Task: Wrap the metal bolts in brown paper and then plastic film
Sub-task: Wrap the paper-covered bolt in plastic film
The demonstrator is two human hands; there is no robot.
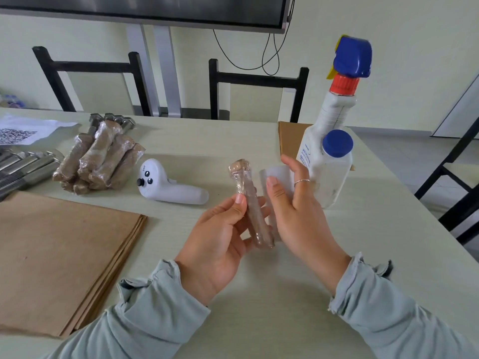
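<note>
Bolt, wrapped (252, 211): one piece, covered in brown paper with clear plastic film over it, head end up and tilted slightly left, held above the desk (285, 294) near its middle.

Left hand (220, 237): palm up, thumb and fingers pinching the wrapped bolt along its lower shaft.

Right hand (298, 211): just right of the bolt, fingers curled round a roll of plastic film (276, 177); a ring shows on one finger. A short stretch of film runs from the roll toward the bolt; where it ends cannot be told.

Wrapped bolts, finished (101, 159): a pile of several, in paper and film, lying on the desk at rear left.

Bare metal bolts (26, 167): a row at the far left edge, threads visible; a few more hex heads (114, 119) show behind the finished pile.

Brown paper sheets (64, 255): a flat stack at front left of the desk. A further brown sheet (290, 136) lies at rear right, partly behind the bottles.

White handheld controller (168, 185): lying on its side between the finished pile and the hands.

Spray bottle (334, 110): white, blue trigger head, upright at right. A smaller blue-capped bottle (334, 172) stands just in front of it.

Printed sheet with a code pattern (23, 132): rear left corner.

Two dark chairs (259, 81) stand behind the desk.
</note>
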